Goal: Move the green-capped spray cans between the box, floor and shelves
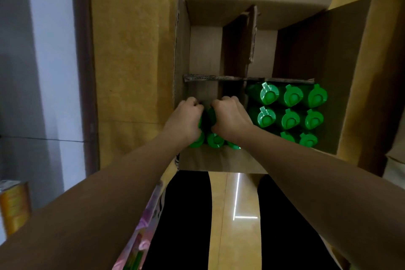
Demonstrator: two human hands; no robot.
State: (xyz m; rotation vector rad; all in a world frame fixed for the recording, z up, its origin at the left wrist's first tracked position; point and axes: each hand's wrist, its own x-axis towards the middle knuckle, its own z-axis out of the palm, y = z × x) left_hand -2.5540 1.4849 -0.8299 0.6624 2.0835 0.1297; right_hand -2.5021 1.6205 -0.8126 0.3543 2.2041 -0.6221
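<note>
Green bottles (290, 103); brown cardboard box (352, 72); yellow-tan floor (131, 50); black trousers (184, 215).

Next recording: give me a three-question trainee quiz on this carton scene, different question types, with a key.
1. True or false: both far compartments of the open brown cardboard carton hold bottles.
2. Which compartment are the left hand and right hand reaching into? A) near left B) near right C) far right
3. Fill in: the plastic bottle caps in the near right compartment are coloured ____.

Key:
1. False; both far compartments show only bare cardboard.
2. A; both hands are curled around green-capped bottles beside the cardboard divider.
3. Green.
</note>
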